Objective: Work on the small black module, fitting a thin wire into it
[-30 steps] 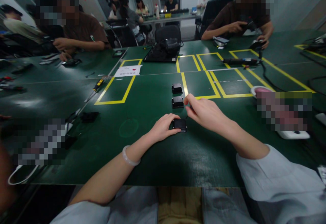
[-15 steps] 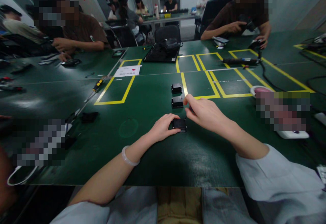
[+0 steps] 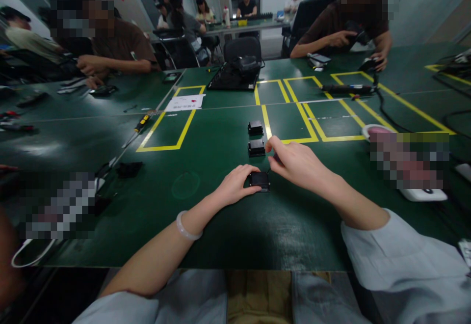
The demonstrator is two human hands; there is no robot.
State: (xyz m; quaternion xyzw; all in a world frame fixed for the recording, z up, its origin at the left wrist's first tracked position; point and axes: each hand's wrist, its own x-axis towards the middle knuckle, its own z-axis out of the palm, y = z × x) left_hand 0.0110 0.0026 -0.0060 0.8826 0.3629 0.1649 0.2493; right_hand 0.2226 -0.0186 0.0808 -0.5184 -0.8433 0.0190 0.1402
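On the green table (image 3: 221, 226) lies a small black rectangular block (image 3: 259, 180) with tiny pegs or screws at its corners. My left hand (image 3: 239, 181) grips it from the left, thumb along the near edge and fingers at the far side. Just right of the block, my right hand (image 3: 290, 159) is closed in a pinch. A thin dark tip shows below its fingers at the block's far right corner; what it belongs to is hidden. Two similar black blocks (image 3: 256, 148) stand in a line beyond, close to my right fingertips.
Left of my hands lie a black piece (image 3: 129, 169) and a yellow-black screwdriver (image 3: 142, 123). A blurred phone-like object (image 3: 408, 162) sits at right. Yellow tape outlines (image 3: 179, 142), a paper sheet (image 3: 184, 102) and a black tray (image 3: 231, 84) are farther off. Two people sit across.
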